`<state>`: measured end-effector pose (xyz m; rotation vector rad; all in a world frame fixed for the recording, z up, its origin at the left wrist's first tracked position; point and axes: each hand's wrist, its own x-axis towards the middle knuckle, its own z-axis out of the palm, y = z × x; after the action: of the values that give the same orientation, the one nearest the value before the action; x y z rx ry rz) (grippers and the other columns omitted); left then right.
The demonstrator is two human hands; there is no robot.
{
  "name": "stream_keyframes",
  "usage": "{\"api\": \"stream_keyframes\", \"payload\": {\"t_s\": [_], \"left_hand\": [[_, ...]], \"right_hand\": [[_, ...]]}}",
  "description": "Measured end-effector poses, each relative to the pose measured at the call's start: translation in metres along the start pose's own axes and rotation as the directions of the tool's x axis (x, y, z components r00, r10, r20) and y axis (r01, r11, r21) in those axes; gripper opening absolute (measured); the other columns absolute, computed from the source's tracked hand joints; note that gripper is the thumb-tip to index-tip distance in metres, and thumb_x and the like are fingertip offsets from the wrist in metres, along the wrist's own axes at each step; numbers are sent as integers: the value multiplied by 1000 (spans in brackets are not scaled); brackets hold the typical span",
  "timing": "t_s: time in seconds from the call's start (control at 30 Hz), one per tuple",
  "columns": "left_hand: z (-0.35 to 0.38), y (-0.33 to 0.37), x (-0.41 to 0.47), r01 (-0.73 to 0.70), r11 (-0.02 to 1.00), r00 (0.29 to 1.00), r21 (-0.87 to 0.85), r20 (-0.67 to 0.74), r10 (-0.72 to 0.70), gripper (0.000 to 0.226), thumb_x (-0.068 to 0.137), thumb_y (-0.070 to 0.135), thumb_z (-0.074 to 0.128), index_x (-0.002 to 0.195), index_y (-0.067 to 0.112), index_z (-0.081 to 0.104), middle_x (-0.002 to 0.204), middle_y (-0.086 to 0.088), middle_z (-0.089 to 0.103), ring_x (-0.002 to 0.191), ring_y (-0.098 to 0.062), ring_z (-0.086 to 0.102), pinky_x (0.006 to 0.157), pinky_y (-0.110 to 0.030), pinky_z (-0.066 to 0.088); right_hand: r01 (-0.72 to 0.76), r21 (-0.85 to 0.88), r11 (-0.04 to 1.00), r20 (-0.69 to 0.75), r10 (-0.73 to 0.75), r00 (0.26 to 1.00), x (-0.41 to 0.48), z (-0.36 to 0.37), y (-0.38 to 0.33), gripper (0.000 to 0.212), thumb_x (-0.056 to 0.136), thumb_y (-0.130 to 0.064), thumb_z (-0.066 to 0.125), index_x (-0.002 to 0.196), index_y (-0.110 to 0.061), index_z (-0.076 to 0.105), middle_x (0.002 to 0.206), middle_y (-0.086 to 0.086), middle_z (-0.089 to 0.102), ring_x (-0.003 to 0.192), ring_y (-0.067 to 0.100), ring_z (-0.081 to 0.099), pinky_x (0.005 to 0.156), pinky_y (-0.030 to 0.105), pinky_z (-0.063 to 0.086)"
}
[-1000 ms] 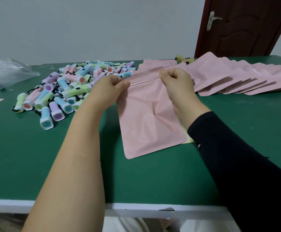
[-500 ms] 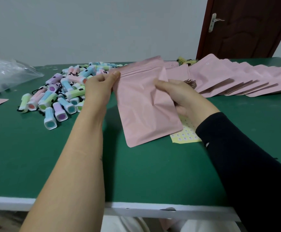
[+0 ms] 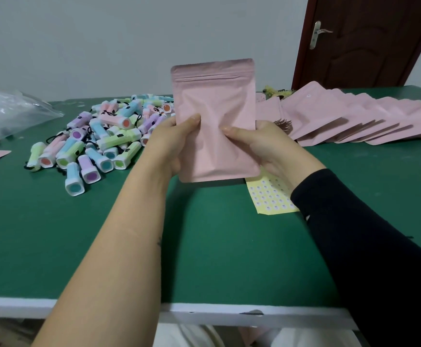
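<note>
I see the pink pouch [image 3: 215, 108] upright above the green table [image 3: 54, 234]; left hand [image 3: 170, 144] and right hand [image 3: 264, 146] each pinch its lower half, thumbs in front; grip's low, so the top may flop, or the slick film slip free.

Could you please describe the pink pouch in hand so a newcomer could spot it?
Above the green table, between the flashlight pile and the row of pink pouches, the left hand and right hand hold one pink zip pouch upright. It alone is off the table.
</note>
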<state>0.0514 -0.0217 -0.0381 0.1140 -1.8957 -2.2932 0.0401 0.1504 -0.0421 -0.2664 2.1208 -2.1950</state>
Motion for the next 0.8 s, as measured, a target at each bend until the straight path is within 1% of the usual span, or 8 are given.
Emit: {"api": "stream_keyframes", "payload": {"t_s": [0.1,0.2,0.3,0.43,0.53,0.63,0.73,0.8], "left_hand": [[1,0,-1,42,998,998,-37,51,-40,7,90,16,69,97,14,69,88,-3,77,78,-19,74,67,-32,60],[3,0,-2,52,997,997,-53,52,-49,7,88,15,71,95,13,70,86,-3,77,79,-19,74,73,-33,59],[4,0,-3,8,995,1000,-104,2,-8,3,89,12,70,91,15,70,85,-1,77,77,-18,74,72,-34,60],[3,1,-3,-12,986,993,-165,-118,-8,6,90,11,69,94,17,69,82,3,77,74,-15,74,65,-29,60],[3,2,-3,-13,986,989,-169,-149,-13,6,92,12,68,95,16,69,78,4,76,70,-13,74,57,-25,58],[3,3,-4,-13,983,987,-184,-161,-17,9,91,12,68,99,15,69,83,3,77,74,-14,74,63,-28,60],[2,2,-4,-10,995,987,-102,-163,-7,19,90,11,68,109,14,67,96,0,75,83,-17,73,74,-31,59],[0,-1,-2,-5,998,979,65,-205,18,29,89,12,69,117,12,65,104,-1,73,87,-17,70,78,-31,57]], "right_hand": [[31,-10,999,-31,-31,999,0,0,2,18,80,-12,79,95,-8,71,80,-1,75,68,10,73,56,22,56],[68,-16,998,-47,-68,997,1,0,3,13,81,-10,77,92,-12,71,73,-7,75,65,7,72,54,19,54],[71,-39,997,-9,-72,997,2,-2,4,16,80,-13,78,94,-15,72,80,-6,76,72,10,73,61,23,58],[-34,-161,986,100,50,994,2,-7,8,33,75,-25,82,105,-17,70,95,-2,77,88,17,73,77,33,59],[-88,-117,989,129,103,986,2,-6,12,35,75,-19,83,106,-14,69,97,2,76,85,18,72,74,31,60],[-59,-70,996,106,67,992,2,-5,12,36,73,-13,83,106,-9,69,97,8,76,92,26,72,84,39,59],[-12,-102,995,80,21,997,3,-3,10,33,73,-15,84,102,-11,69,90,2,76,81,20,73,73,33,61],[-15,-118,993,106,28,994,3,-1,9,32,77,-18,82,105,-12,68,93,1,76,84,18,73,72,33,61]]}}
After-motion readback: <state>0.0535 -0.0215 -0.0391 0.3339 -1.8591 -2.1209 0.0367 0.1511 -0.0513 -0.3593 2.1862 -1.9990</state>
